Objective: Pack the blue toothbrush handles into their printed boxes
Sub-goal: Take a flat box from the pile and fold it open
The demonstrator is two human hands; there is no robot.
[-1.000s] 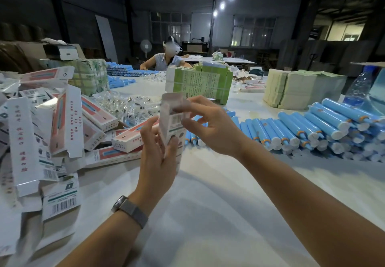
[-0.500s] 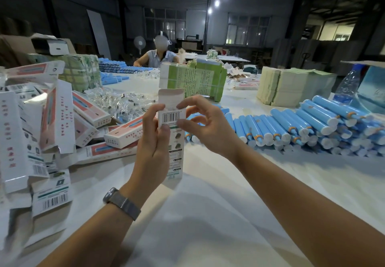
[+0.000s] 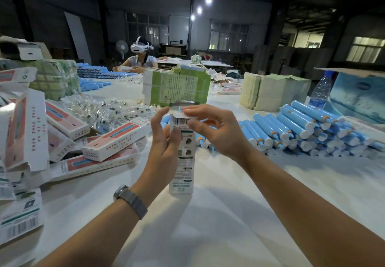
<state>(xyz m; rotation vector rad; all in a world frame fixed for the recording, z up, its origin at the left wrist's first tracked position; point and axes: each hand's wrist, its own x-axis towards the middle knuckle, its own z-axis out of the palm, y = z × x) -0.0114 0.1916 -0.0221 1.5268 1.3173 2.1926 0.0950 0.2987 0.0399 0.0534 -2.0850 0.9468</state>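
The big white counter [image 3: 208, 235] has smooth bare room near the person. A heap of round blue toothbrush handles [image 3: 302, 129] lies on the right side, and flat printed boxes [image 3: 62, 141] pile up along the left edge. A tall, thin printed box [image 3: 182, 158] stands upright on the counter in the middle. The left hand [image 3: 164, 141] has its grip clamped on the box's side. The right hand [image 3: 210, 129] pinches the cardboard top flap [image 3: 183, 113].

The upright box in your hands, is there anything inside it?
Cannot tell: the box is opaque, and the right hand presses its top flap down while the left hand grips it.
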